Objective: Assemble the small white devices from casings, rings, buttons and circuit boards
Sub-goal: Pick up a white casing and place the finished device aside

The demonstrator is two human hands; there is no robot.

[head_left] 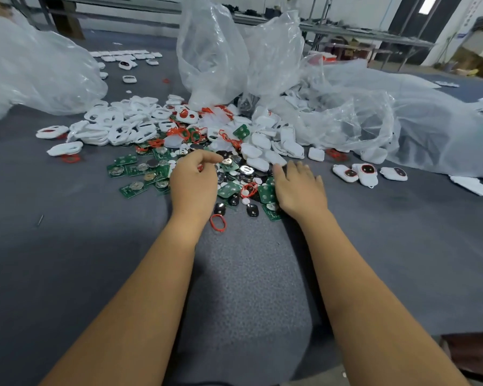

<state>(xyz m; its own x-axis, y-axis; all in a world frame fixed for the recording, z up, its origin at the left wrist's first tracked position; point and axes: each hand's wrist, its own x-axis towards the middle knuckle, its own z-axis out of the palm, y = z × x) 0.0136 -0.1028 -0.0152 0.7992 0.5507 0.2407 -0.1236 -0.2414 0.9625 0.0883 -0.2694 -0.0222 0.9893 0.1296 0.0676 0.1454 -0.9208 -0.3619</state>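
- Under the left hand (194, 181): fingers curled down into the loose parts, tips near a silver-faced piece (227, 161); cannot tell whether anything is pinched.
- Beside it, right hand (299, 189): fingers straight, slightly spread, flat on the parts, tips just short of the plain casings (262, 156).
- Between the two hands: black buttons (252, 209), small white discs, a red ring (248, 190), green boards (229, 189).
- Just nearer than the left wrist: a lone ring (218, 222) on the grey mat (248, 274).
- Left of the left fingers: more boards (140, 174); beyond them, casings with openings (117, 126).
- Well right of the right fingers: three finished devices (370, 172).
- Behind everything: plastic bags (346, 118).
- Likely step: picking one part. Best to take a single board, steady the pile, check orientation before seating.
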